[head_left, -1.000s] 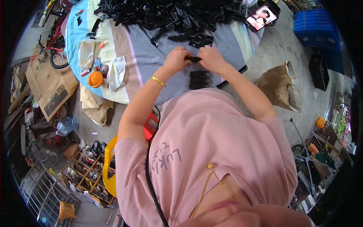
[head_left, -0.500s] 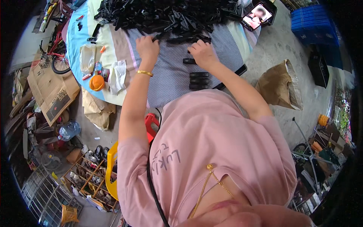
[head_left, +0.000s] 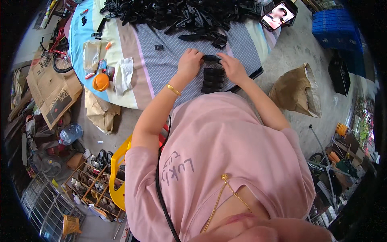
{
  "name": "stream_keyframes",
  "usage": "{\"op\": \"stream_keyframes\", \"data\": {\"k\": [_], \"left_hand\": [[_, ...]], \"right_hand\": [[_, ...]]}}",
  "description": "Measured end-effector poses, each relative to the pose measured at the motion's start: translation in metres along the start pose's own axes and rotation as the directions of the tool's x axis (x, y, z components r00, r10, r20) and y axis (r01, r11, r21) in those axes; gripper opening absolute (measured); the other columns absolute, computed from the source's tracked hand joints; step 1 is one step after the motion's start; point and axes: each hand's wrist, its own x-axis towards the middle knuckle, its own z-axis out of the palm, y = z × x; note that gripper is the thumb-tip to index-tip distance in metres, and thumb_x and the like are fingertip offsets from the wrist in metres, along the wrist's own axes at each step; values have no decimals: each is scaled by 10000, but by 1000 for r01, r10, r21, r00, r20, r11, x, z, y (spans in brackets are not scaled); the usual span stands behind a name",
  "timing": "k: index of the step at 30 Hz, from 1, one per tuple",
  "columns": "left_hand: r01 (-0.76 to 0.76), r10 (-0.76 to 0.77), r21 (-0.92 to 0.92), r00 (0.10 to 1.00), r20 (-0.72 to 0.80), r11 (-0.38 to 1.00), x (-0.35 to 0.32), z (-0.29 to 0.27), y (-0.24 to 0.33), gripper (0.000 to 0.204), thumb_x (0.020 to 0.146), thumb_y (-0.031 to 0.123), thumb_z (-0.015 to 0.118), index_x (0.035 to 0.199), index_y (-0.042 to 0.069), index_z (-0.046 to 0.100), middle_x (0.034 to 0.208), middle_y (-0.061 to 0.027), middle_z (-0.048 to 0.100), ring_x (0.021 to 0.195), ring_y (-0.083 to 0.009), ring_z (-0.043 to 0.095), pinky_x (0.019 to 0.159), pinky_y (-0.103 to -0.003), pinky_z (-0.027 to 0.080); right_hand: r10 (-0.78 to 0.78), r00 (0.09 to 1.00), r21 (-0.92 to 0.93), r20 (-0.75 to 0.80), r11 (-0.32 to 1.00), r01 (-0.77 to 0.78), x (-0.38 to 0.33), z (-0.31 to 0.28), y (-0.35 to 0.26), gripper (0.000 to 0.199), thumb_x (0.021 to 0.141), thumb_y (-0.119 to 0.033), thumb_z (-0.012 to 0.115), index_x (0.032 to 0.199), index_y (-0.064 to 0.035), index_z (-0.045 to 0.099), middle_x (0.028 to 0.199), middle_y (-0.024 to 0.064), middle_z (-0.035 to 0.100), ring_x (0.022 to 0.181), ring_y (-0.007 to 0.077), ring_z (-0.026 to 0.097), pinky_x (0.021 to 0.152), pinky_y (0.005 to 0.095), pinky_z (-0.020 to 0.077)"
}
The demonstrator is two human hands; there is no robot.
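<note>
A small black plastic piece [head_left: 211,59], oblong in shape, is pinched at its two ends between my hands. My left hand [head_left: 190,61] closes on its left end, and my right hand [head_left: 234,68] grips the right end. Just below it, on the grey patterned cloth, several similar black pieces [head_left: 213,80] lie side by side in a neat row. A big heap of black plastic parts [head_left: 177,14] covers the far side of the table. Some longer black parts [head_left: 205,38] lie at its near edge. One small black part [head_left: 159,47] sits alone left of my hands.
A lit phone [head_left: 278,17] stands at the far right. On the cloth-covered table's left lie an orange cup-like thing [head_left: 100,82], white tissue [head_left: 123,76] and a clear plastic bag [head_left: 91,55]. A brown paper sack [head_left: 296,90] and blue crates [head_left: 336,29] stand on the right floor.
My left hand has come away from the heap, toward me and to the right, meeting my right hand at the black piece. My right hand has moved slightly nearer. The lone part now shows.
</note>
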Motion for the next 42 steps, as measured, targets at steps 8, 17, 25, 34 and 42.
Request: {"op": "stream_keyframes", "data": {"k": [8, 17, 25, 34, 42], "left_hand": [[7, -5, -58, 1000, 22, 998, 1, 0, -3, 194, 725, 85, 662, 919, 79, 660, 909, -71, 608, 903, -297, 543, 782, -389, 472], [44, -42, -57, 999, 30, 997, 3, -3, -2, 176, 717, 91, 672, 893, 82, 669, 860, -66, 596, 865, -289, 544, 761, -383, 473], [48, -45, -70, 998, 42, 996, 6, -1, -3, 177, 697, 107, 688, 870, 76, 672, 824, -67, 585, 839, -283, 539, 742, -386, 471], [-4, 7, -81, 999, 36, 997, 7, 3, -11, 188, 662, 89, 698, 846, 55, 677, 817, -77, 607, 826, -283, 559, 743, -380, 476], [-10, 12, -118, 1000, 21, 993, 9, -2, -7, 173, 663, 81, 698, 831, 43, 679, 813, -89, 618, 839, -299, 562, 741, -386, 477]], "right_hand": [[86, 990, 1, 107, 996, -87, 24, 6, -6, 196, 831, -205, 617, 991, -93, 637, 925, 92, 640, 811, 301, 609, 656, 374, 494], [-62, 995, -225, 81, 971, 79, 24, -10, -6, 241, 759, -195, 676, 978, -97, 651, 896, 56, 570, 826, 262, 589, 685, 376, 492], [-260, 952, -345, 162, 889, 301, 31, -16, 2, 200, 750, -154, 670, 916, -47, 638, 840, 75, 556, 823, 259, 569, 672, 372, 464], [-288, 955, -326, 73, 898, 296, 27, -8, 1, 190, 744, -135, 676, 892, -24, 633, 828, 89, 535, 813, 274, 557, 682, 364, 473], [-288, 957, -258, -35, 928, 270, 21, -2, 7, 200, 739, -146, 690, 882, -18, 632, 821, 89, 530, 793, 276, 555, 664, 368, 474]]}}
